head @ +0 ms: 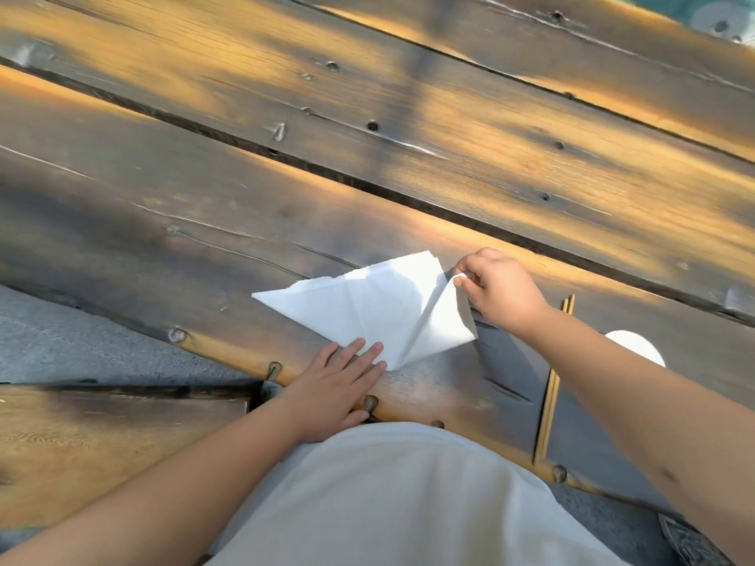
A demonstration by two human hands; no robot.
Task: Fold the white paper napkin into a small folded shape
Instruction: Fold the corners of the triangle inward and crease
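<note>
Fingers (463, 278) of the right hand (500, 290) pinch a lifted corner of the white napkin (367, 306), raising a flap off the dark wooden plank surface (286, 157). Folded roughly into a triangle, the napkin runs its long axis from far right to near left, one tip pointing left. Pressing its near edge, the left hand (339, 384) lies flat, fingers extended and close together, by the surface's near rim

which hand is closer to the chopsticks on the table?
Right. The right hand pinches a napkin corner just left of the chopsticks' far tips; the left hand lies flat on the napkin's near corner, farther left.
</note>
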